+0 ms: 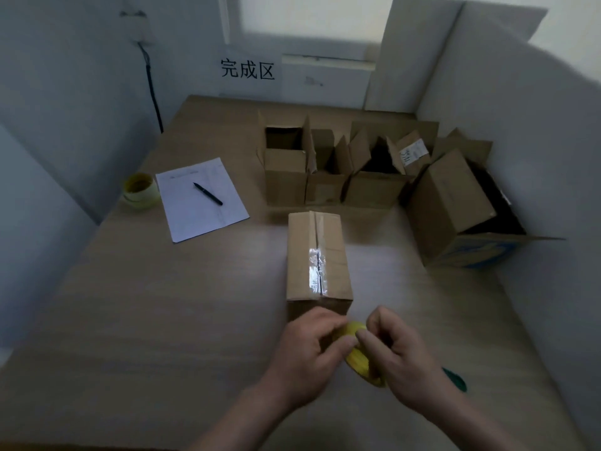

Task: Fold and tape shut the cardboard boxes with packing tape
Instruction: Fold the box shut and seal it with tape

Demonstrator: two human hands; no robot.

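You are sitting with one closed brown cardboard box just in front of your hands, its top flaps folded together and a strip of shiny clear tape running along the middle seam. That one looks largely sealed on top, though you may still be finishing its near end. Behind it, a row of open brown cardboard boxes is standing with flaps up, and a larger open carton with blue print is lying tilted at the right; all are waiting untaped, so most of the work seems left.

Both your hands are meeting low at the near end of the closed box. Your left hand and right hand are curling their fingers around the yellow roll of packing tape, thumbs pinching at its edge as if picking up the tape end.
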